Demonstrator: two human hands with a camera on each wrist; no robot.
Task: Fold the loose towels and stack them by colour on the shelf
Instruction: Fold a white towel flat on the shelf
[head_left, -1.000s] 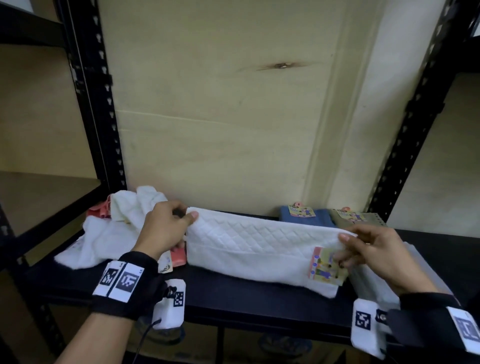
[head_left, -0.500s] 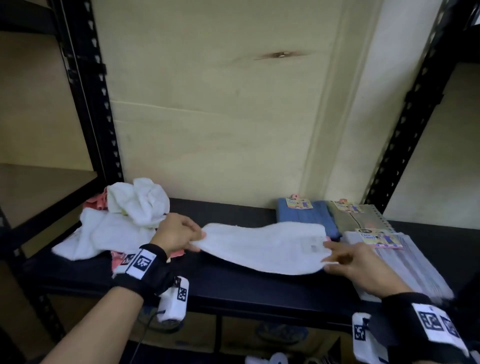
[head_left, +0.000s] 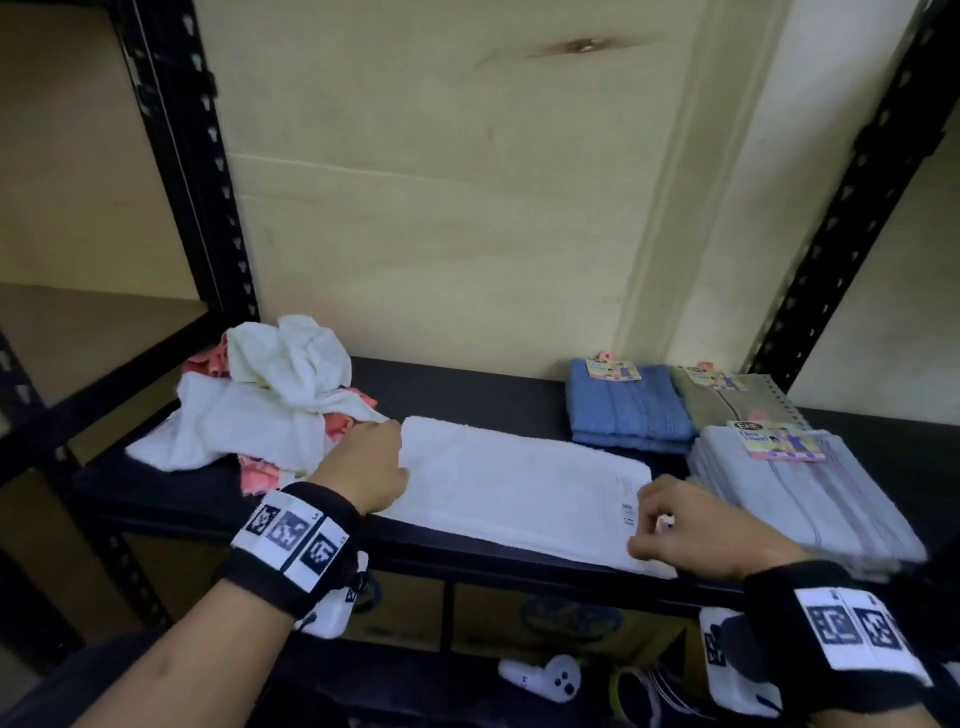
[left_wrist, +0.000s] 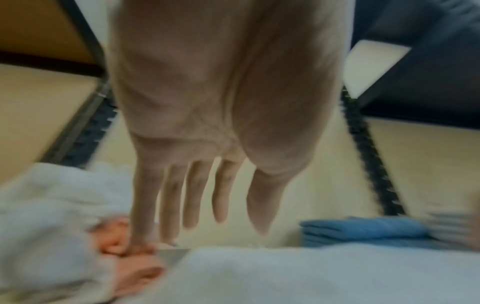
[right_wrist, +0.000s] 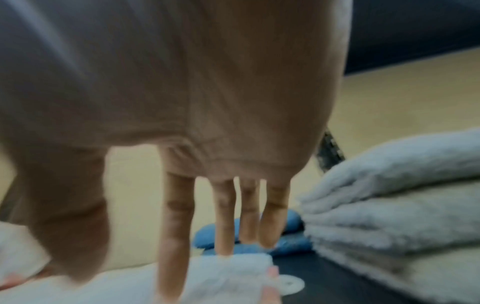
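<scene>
A folded white towel (head_left: 519, 483) lies flat at the front middle of the black shelf (head_left: 457, 387). My left hand (head_left: 374, 462) is at its left end. In the left wrist view that hand (left_wrist: 207, 205) has straight fingers, the little finger touching the pink cloth (left_wrist: 124, 253) beside the white towel (left_wrist: 272, 273). My right hand (head_left: 670, 525) rests at the towel's right end beside a small sewn label (head_left: 626, 499). The right wrist view shows its fingers (right_wrist: 174, 226) straight, with the index tip down on the white towel (right_wrist: 228, 269). Neither hand grips anything.
A loose heap of white and pink towels (head_left: 270, 405) sits at the left. Folded stacks stand at the right: blue (head_left: 628, 410), beige (head_left: 727, 400) and grey (head_left: 800, 493), each with a paper tag. Black uprights (head_left: 197, 171) frame the bay. A white controller (head_left: 550, 675) lies below.
The white towel, held up between both hands a second ago, has been folded over and laid flat. Both hands have let go and now lie straight-fingered at its ends.
</scene>
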